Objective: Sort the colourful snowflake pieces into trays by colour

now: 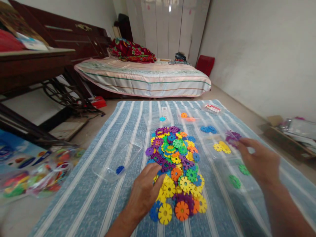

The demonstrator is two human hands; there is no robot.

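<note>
A heap of plastic snowflake discs (pixel 176 173) in yellow, orange, green, blue and purple lies mid-table. My left hand (pixel 146 188) rests at the heap's left side, fingers curved over its edge and thumb apart; its fingertips are partly hidden among the pieces. Between thumb and forefinger, my right hand (pixel 261 161) pinches a purple snowflake piece (pixel 232 137) above the clear boxes on the right. Under it, a clear plastic box holds yellow discs (pixel 222 147). Nearer me, green discs (pixel 234 181) lie in another clear box. Blue discs (pixel 208 129) sit in a box farther back.
Blue-striped cloth (pixel 81 197) covers the table. A clear box with a dark blue disc (pixel 119 170) stands left of the heap. Behind it are boxes with a light blue disc (pixel 162 119) and orange discs (pixel 184 115). A bed (pixel 148 79) stands beyond; bagged toys (pixel 44 177) lie left.
</note>
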